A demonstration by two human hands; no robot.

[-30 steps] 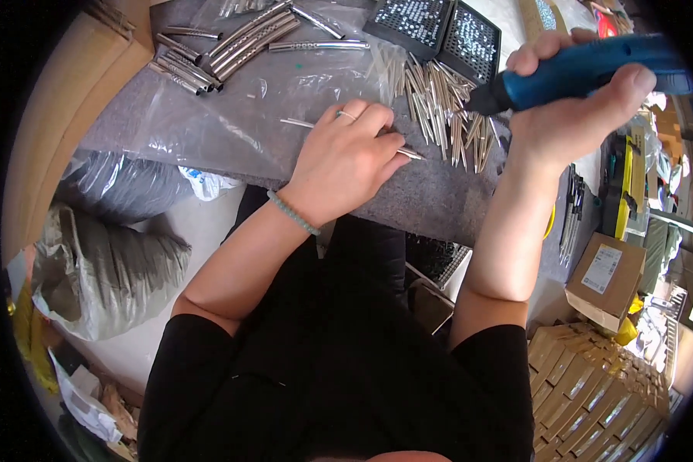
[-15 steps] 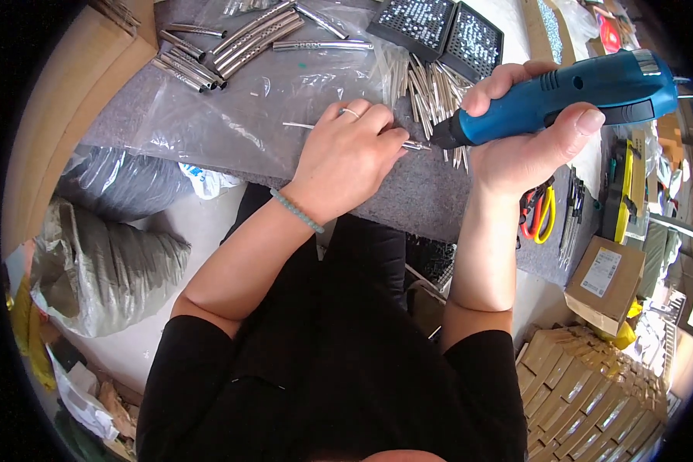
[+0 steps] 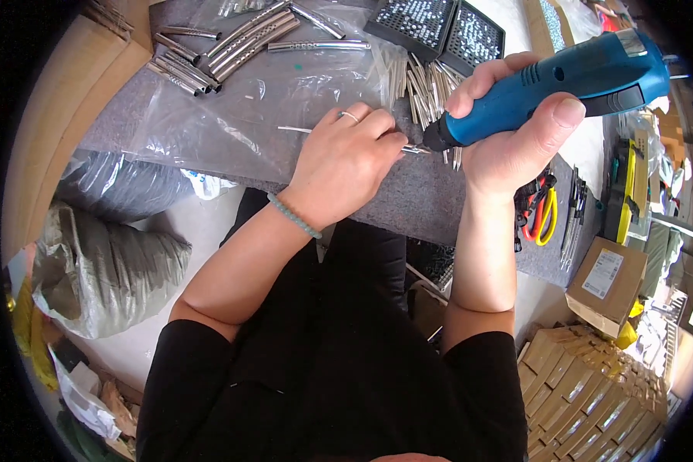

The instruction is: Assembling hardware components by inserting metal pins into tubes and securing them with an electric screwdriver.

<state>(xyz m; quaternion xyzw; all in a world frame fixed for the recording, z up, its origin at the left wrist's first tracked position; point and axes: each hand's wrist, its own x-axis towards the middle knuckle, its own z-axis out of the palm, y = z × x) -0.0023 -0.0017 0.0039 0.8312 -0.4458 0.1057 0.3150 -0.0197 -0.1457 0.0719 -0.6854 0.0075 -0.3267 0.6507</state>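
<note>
Out on the left, a thin end of the slim metal rod [image 3: 416, 149] pokes past the left hand [image 3: 340, 163], whose fingers and thumb close over it at the grey bench [image 3: 427, 196], and its long axis runs left to right, its right end pointing right and slightly near. And here's the change: the black nose [image 3: 436, 135] has come left and near to that end, so tool and rod now look paired, though I can't tell if they touch, while the right hand [image 3: 508, 154] wraps the blue power tool [image 3: 550, 88], thumb lying along it.
</note>
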